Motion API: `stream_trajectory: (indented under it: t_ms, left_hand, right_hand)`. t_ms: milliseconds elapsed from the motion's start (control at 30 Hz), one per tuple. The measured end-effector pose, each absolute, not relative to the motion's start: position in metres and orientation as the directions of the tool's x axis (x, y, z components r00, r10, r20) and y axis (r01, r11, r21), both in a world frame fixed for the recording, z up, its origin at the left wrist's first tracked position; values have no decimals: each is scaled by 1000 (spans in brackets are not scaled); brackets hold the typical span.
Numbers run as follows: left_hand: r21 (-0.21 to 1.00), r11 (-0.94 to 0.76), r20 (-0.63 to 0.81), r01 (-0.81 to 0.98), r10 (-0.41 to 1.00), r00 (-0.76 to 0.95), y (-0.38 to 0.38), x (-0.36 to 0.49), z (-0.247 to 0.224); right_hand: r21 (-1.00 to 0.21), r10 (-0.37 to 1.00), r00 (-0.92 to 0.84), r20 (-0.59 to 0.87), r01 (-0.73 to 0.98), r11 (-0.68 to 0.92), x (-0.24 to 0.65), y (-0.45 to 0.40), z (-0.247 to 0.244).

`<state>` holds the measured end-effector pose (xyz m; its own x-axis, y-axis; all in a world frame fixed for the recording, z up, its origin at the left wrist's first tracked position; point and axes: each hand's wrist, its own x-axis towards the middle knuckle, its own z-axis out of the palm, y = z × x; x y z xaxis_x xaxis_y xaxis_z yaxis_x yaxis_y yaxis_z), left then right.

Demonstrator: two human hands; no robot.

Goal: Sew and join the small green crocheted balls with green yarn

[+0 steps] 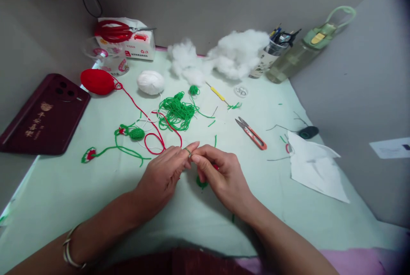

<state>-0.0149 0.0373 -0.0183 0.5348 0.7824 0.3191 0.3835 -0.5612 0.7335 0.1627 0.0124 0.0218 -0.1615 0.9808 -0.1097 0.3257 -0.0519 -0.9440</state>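
Near the front middle of the table, my left hand (pixel 163 172) is closed, with a thin strand of green yarn (pixel 188 151) looped at its index finger. My right hand (pixel 221 170) pinches at the same strand, its fingertips meeting those of the left. Below the right fingers shows a small green and red crocheted piece (pixel 201 182), partly hidden by them. Just beyond the hands lie a loop of red yarn (pixel 155 142), a tangle of green yarn (pixel 177 112) and a green crocheted oval (pixel 137 133).
Orange-handled snips (pixel 251 133) and a yellow crochet hook (pixel 218 93) lie beyond my right hand. White stuffing (pixel 237 53), a pen cup (pixel 265 59) and a bottle (pixel 301 55) stand at the back. A phone (pixel 46 115) is left, white paper (pixel 315 168) right.
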Motion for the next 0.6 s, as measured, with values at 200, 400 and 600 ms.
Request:
stream_trajectory:
  t_ms: [200, 400, 600]
  left_hand:
    - [674, -590, 335, 445, 781, 527, 38, -14, -18]
    - [622, -618, 333, 481, 765, 552, 39, -14, -21]
    - [528, -651, 394, 545, 757, 521, 39, -14, -21]
  right_hand:
    - [-935, 984, -157, -86, 355, -25, 162, 13, 20]
    - [-912, 989, -143, -33, 410, 29, 160, 16, 18]
    - [-902, 991, -118, -61, 431, -4, 163, 17, 15]
